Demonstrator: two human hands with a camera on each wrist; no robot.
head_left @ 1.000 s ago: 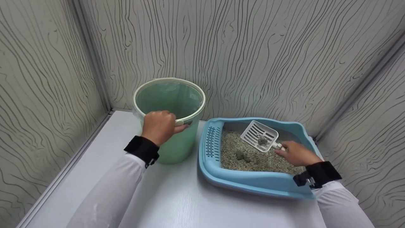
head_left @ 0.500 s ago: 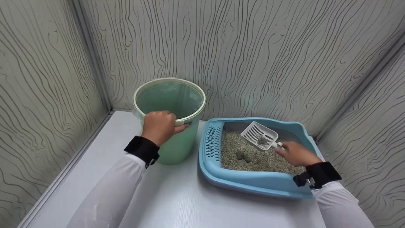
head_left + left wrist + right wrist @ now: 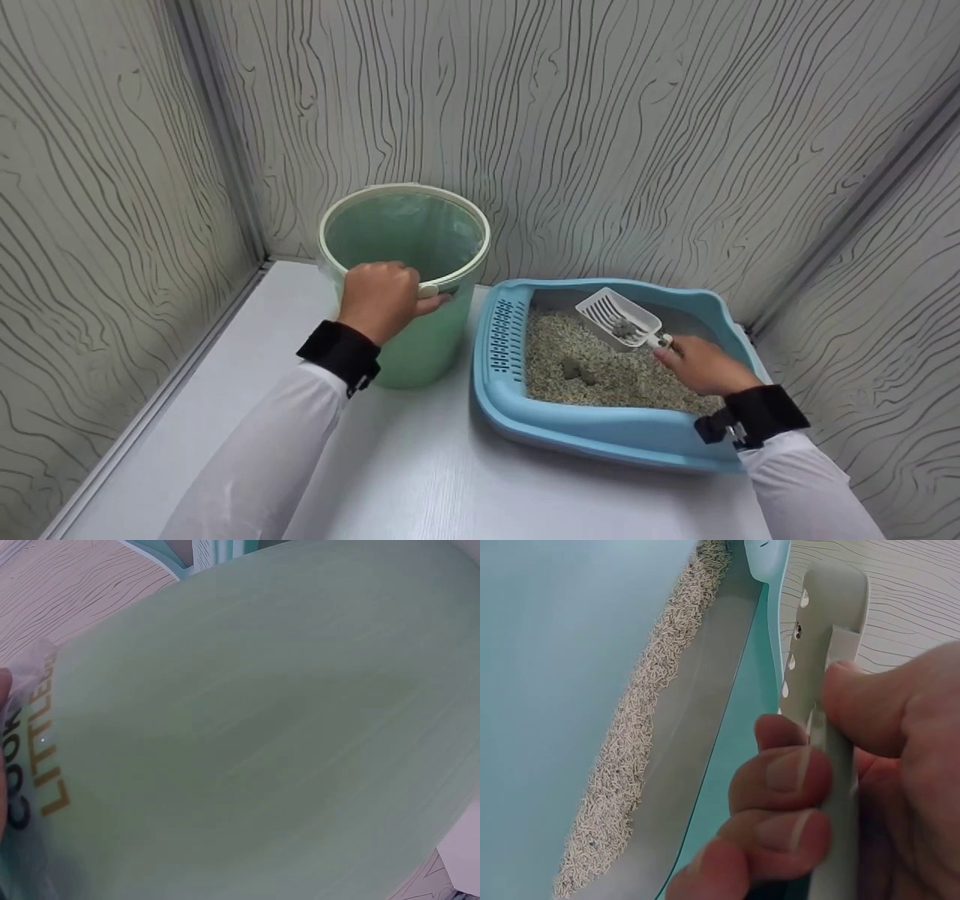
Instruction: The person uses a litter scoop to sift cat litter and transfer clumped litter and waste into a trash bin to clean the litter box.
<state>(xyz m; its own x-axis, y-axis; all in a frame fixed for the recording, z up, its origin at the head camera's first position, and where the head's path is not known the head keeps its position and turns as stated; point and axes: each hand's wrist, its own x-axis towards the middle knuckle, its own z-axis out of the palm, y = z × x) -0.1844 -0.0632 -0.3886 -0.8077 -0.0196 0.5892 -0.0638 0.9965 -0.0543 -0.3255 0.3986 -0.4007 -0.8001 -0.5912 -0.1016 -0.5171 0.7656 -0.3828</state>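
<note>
My right hand (image 3: pixel 705 365) grips the handle of a white slotted litter scoop (image 3: pixel 604 309), held tilted over the litter. A greyish clump (image 3: pixel 624 328) lies in the scoop near its handle end. Below is a blue litter box (image 3: pixel 600 435) with pale granular litter (image 3: pixel 555 337), where a darker clump (image 3: pixel 576 370) sits. In the right wrist view my fingers (image 3: pixel 784 772) curl round the scoop handle (image 3: pixel 836 817). On the left, my left hand (image 3: pixel 380 300) holds the near rim of a green trash can (image 3: pixel 420 352). Its fingertips are mostly hidden in both views.
A clear liner bag (image 3: pixel 412 210) lines the trash can under its pale rim ring. Both containers stand side by side on a white table (image 3: pixel 420 465). Wood-grain patterned panels (image 3: pixel 570 135) enclose the back and sides.
The scoop has tilted further, its slotted face turning and its tip shifting slightly right. The clump still rests in it. My left hand keeps its hold on the rim.
</note>
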